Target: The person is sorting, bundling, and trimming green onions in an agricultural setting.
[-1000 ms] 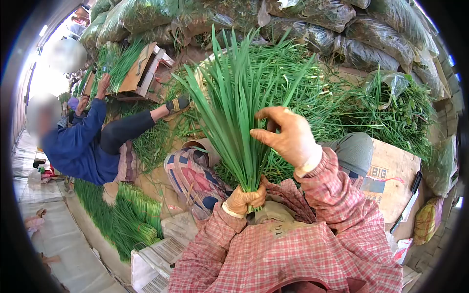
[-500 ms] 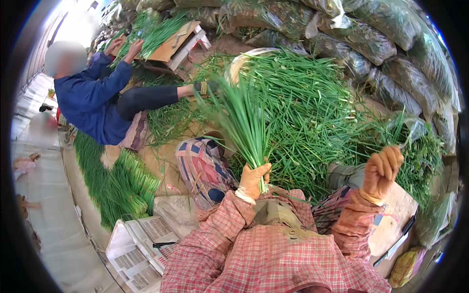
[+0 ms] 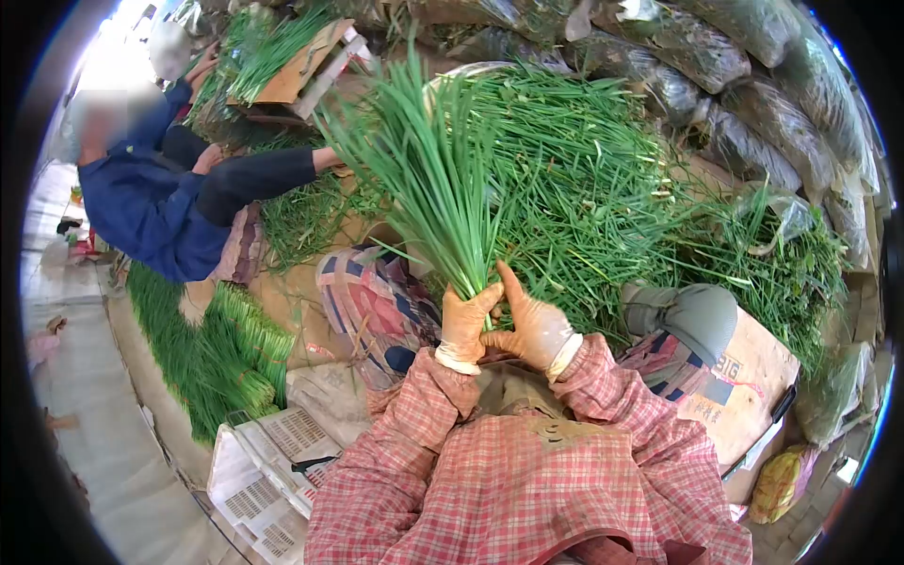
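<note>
A bunch of garlic chives [image 3: 438, 179] fans upward in front of me, its long green leaves leaning left. My left hand [image 3: 462, 325], in a tan glove, grips the bunch low down by its stems. My right hand [image 3: 535, 330], also gloved, is beside the stem ends with thumb and forefinger spread apart; the thumb tip is right at the base of the bunch. Behind the bunch lies a large heap of loose chives [image 3: 574, 188]. Tied chive bundles [image 3: 240, 377] lie on the floor at the left.
A person in a blue jacket [image 3: 165, 226] sits at the left, near a small table [image 3: 325, 66] bearing more greens. Stuffed plastic bags [image 3: 753, 141] are stacked at the back right. A white crate [image 3: 273, 471] stands at my left, a board [image 3: 744, 386] at my right.
My right hand has come in from the far right to the stem ends. The held bunch has shifted slightly left and upward. One of the other person's hands has lowered to the knee.
</note>
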Motion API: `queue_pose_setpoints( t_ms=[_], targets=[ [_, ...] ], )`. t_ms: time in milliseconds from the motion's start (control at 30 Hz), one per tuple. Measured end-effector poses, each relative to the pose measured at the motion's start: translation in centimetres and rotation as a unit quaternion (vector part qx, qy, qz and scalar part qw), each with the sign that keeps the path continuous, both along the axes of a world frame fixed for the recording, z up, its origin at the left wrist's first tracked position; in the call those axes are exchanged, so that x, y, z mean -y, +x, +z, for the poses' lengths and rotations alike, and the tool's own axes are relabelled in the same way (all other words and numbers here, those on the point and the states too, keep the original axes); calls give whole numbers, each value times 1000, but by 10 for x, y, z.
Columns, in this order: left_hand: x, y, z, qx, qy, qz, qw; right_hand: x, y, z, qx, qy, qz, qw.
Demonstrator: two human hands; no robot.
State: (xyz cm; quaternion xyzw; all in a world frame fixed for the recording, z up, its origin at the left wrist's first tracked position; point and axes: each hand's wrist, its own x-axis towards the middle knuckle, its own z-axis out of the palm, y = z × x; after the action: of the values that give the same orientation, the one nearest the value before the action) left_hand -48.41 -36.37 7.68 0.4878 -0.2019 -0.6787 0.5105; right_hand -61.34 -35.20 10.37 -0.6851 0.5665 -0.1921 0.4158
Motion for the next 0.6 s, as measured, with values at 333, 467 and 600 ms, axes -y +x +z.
queue_pose_setpoints(
  t_ms=[333,467,600],
  targets=[
    [18,24,-27,147,-68,102,982,-56,-71,28,290,280,17,915],
    [17,27,-37,215,-72,97,969,-52,-118,26,292,193,68,934],
    [10,23,-42,250,-87,72,962,18,-72,64,-173,-99,-32,980]
  ],
)
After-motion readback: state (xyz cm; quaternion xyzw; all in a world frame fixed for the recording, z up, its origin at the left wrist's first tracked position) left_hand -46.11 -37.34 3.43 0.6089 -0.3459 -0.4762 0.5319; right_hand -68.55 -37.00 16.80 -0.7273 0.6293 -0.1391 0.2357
